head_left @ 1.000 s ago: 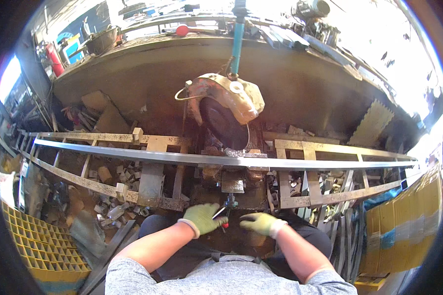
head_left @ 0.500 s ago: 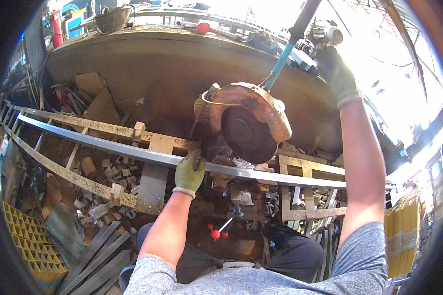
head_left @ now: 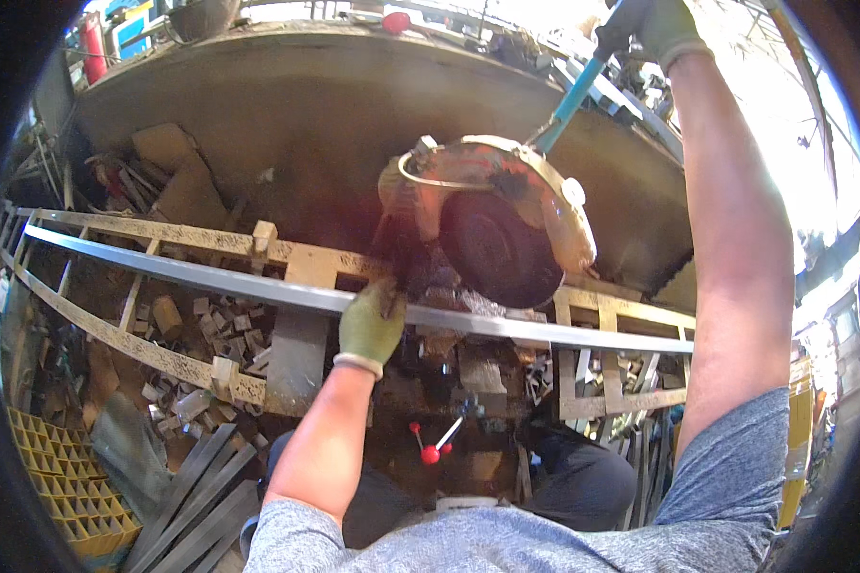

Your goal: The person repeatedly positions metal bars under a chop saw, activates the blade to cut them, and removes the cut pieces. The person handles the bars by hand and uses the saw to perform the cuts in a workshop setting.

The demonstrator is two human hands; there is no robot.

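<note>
At upper left of the frame, a red cylinder (head_left: 93, 48) and a dark basin (head_left: 201, 19); at top centre, a red rounded object (head_left: 397, 22) on the brown-fronted counter (head_left: 334, 81). Lower left — yellow gridded crates (head_left: 67, 477), a grey sheet (head_left: 127, 454), grey metal lengths (head_left: 186, 492) — with small cut pieces (head_left: 225, 334) scattered just above.

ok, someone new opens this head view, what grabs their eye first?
Probably the saw's dark round blade under its worn red-and-cream guard, right of centre, with a long silver metal bar crossing the view in front. Then the gloved left hand over that bar, and the right hand up on the teal handle. Low centre, bright red knobs stand out.
</note>
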